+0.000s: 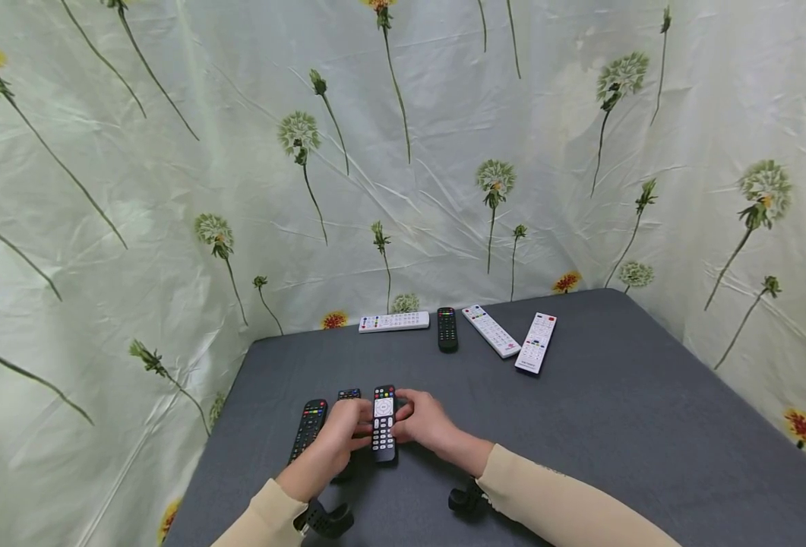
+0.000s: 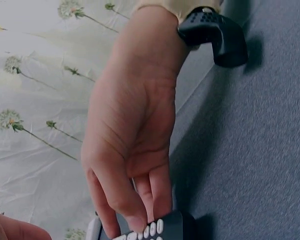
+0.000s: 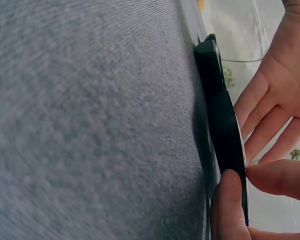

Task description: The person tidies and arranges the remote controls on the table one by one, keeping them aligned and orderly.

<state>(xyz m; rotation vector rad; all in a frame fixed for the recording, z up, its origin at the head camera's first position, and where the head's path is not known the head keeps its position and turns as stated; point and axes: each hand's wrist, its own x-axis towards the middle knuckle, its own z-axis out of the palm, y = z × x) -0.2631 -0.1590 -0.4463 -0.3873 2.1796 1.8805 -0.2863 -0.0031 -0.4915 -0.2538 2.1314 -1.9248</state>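
A black remote control [image 1: 384,448] with white buttons and a white ring lies between both hands. My right hand [image 1: 430,422] pinches its right edge, the thumb on the button side and a finger against its side. On the other edge, my left hand [image 1: 341,428] touches the remote with its fingertips, the fingers fairly straight in the right wrist view. Beneath and beside the left hand are two more black remotes: one [image 1: 309,425] lies slanted to the left, and another [image 1: 349,394] is mostly hidden by the hand.
Along the back of the grey table [image 1: 621,425] lie a white remote [image 1: 393,322], a black remote [image 1: 447,330] and two slanted white remotes, one [image 1: 491,332] left of the other [image 1: 535,343]. A flower-patterned curtain [image 1: 430,213] hangs behind.
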